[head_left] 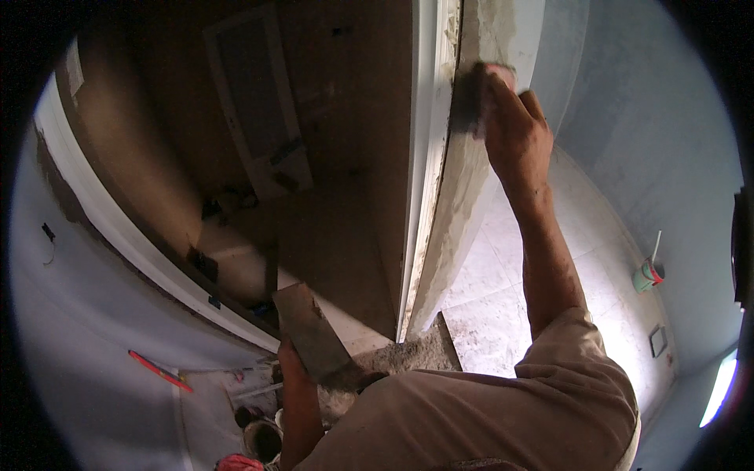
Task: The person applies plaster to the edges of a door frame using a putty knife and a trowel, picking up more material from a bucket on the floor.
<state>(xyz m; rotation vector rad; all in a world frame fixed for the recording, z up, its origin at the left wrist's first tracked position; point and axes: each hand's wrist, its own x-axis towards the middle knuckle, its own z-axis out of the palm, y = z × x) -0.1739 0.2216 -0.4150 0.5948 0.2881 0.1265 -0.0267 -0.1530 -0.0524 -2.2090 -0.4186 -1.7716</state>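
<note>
While the right hand grips a blurred dark tool over the plastered strip at upper centre, I see remotely the left hand grasping a flat grey board, lower left of centre.

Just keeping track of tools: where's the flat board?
In the head view, the flat board is low, left of centre, in the left hand, up-left of the shirt.
</note>
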